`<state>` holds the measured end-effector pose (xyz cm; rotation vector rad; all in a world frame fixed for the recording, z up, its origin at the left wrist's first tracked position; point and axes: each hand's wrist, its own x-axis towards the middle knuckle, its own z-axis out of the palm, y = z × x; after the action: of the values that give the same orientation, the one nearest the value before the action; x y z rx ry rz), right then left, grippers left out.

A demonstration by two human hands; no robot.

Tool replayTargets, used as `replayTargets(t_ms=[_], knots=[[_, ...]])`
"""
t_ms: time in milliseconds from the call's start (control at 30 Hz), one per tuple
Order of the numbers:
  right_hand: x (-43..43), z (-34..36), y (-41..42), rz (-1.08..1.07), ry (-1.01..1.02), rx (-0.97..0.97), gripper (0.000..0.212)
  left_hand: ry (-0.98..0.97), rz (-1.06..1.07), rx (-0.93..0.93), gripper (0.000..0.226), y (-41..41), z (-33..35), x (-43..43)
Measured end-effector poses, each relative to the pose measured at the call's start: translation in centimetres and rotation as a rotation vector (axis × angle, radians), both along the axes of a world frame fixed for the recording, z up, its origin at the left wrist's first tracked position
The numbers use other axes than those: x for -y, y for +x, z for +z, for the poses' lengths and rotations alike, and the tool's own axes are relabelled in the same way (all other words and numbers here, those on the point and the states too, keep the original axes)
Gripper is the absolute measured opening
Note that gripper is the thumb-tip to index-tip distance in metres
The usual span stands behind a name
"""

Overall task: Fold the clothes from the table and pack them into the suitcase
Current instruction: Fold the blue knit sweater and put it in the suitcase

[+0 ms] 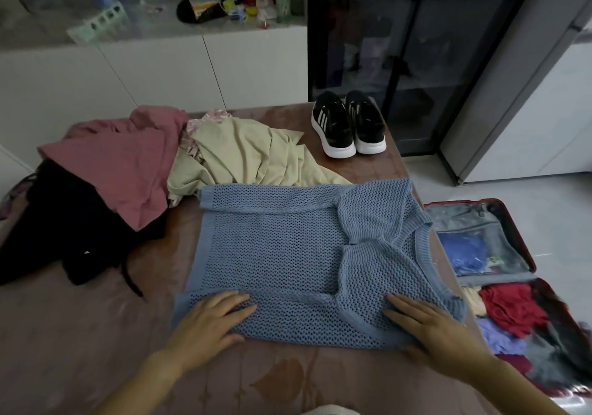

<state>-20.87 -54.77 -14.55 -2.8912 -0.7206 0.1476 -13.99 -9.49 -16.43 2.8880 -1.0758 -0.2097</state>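
Now, at nine o'clock on the brown table (pixel 96 334) a black garment (pixel 64 222) lies crumpled, with a pink garment (pixel 121 164) partly over it at ten o'clock and a beige garment (pixel 243 155) bunched just beside that at eleven. At the middle the blue mesh sweater (pixel 282 254) lies flat, its neckline turned toward three o'clock and its sleeves folded across the body. The left hand (pixel 208 321) rests flat on the sweater's near edge at seven o'clock, fingers (pixel 237 299) straight and slightly apart, gripping nothing. The right hand (pixel 429 331) presses the same edge at five o'clock, its fingers also straight and lightly spread. A pair of black shoes (pixel 349 123) with white soles stands at the table's far corner at one o'clock. On the floor at three to four o'clock the open red suitcase (pixel 464 219) lies just beside the table, holding red clothes (pixel 512 309) and other garments in its near half.
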Motion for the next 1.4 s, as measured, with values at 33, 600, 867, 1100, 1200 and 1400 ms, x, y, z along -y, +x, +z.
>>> replayTargets(t_ms=[33,600,867,1100,1200,1400], knots=[[-0.1,0.3,0.1,0.005,0.024,0.04,0.062,-0.027,-0.011,0.011,0.051,0.1,0.1,0.0],[-2.9,1.7,-0.5,-0.02,0.109,0.088,0.04,-0.172,0.0,-0.053,0.056,1.5,2.4,-0.1],[-23.1,1.0,2.5,0.348,0.19,0.093,0.037,-0.11,0.276,-0.039,0.048,13.3,5.7,-2.8],[-33.1,-0.8,3.0,0.333,0.02,0.073,0.045,-0.109,0.328,0.004,0.033,19.7,5.2,-3.0],[-34.7,-1.6,3.0,0.231,0.049,0.066,0.022,-0.075,0.309,-0.045,0.026,21.2,4.2,-2.3],[-35.3,-0.8,3.3,0.122,0.071,0.021,0.015,-0.05,0.313,-0.16,0.015,22.5,3.5,-2.1]])
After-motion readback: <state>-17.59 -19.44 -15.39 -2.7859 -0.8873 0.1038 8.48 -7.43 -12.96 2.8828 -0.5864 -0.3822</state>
